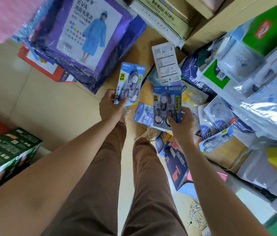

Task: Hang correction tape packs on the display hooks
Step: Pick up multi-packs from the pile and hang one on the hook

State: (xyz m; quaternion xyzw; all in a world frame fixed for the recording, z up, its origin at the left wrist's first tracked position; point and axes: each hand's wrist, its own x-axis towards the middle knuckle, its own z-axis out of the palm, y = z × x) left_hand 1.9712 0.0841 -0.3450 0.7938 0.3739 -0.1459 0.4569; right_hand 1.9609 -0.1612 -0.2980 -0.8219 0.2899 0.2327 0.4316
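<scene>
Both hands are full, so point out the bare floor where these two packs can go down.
Free: the beige floor tiles between the purple raincoat package and the green printed carton, left of the brown trouser legs. Crowded: the heap of blue correction tape packs and plastic-wrapped bundles on the right.

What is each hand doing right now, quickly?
Left hand: grips a blue blister-card pack of correction tapes by its lower end.
Right hand: grips a second matching blue blister-card pack by its lower end.
</scene>
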